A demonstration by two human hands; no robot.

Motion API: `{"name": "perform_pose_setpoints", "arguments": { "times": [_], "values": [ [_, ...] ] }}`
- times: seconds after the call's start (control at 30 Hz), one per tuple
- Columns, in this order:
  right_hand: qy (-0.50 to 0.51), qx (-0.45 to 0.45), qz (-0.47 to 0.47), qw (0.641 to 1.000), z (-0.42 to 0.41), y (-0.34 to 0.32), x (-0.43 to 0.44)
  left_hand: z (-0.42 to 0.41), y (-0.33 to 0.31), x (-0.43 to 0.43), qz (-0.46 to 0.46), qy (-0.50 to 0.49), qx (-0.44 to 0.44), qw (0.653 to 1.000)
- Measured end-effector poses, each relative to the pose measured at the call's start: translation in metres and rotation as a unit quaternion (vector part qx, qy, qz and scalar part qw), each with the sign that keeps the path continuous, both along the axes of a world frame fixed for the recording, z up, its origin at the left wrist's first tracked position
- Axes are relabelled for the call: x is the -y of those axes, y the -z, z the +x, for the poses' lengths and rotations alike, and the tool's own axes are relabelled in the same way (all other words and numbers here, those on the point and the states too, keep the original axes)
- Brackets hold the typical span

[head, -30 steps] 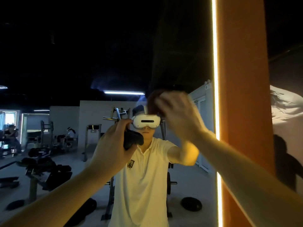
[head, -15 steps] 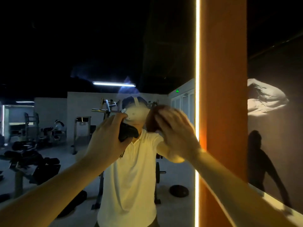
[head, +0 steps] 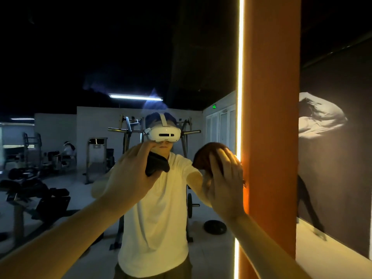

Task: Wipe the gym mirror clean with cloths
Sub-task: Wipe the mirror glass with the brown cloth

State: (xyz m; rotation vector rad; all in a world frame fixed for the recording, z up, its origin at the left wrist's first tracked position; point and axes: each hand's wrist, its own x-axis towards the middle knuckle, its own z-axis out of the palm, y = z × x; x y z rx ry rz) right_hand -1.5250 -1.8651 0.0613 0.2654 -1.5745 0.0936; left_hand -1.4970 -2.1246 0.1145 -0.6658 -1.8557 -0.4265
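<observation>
Gym mirror (head: pixel 120 57), dim weight machines (head: pixel 128 133) reflected, orange pillar (head: pixel 271 97) (lit edge) beside

Wall mirror (head: pixel 96 57), dark cloth (head: pixel 157 165) and brown cloth (head: pixel 206 158) against its glass, reflected grey floor (head: pixel 211 256), weight plate (head: pixel 215 227) lying flat.

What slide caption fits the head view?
Left hand holds a dark cloth, right hand presses a brown cloth on the gym mirror.

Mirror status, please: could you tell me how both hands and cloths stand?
Left hand grips dark cloth at the mirror. Right hand presses brown cloth flat, beside the light strip. No obstruction seen.
</observation>
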Motion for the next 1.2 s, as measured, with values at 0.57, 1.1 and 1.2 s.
{"name": "perform_pose_setpoints", "arguments": {
  "times": [0.57, 1.1, 1.2],
  "values": [
    [-0.032, 0.003, 0.231, 0.972, -0.003, -0.049, 0.056, 0.003, 0.005, 0.048, 0.024, -0.027, 0.041, 0.999],
    [-0.019, 0.031, 0.346, 0.938, 0.0, -0.039, 0.084, 0.001, 0.018, 0.064, -0.109, -0.045, -0.01, 0.993],
    [0.042, -0.028, 0.236, 0.97, -0.006, -0.105, 0.053, 0.002, 0.018, 0.067, -0.13, -0.071, -0.011, 0.989]
  ]
}}
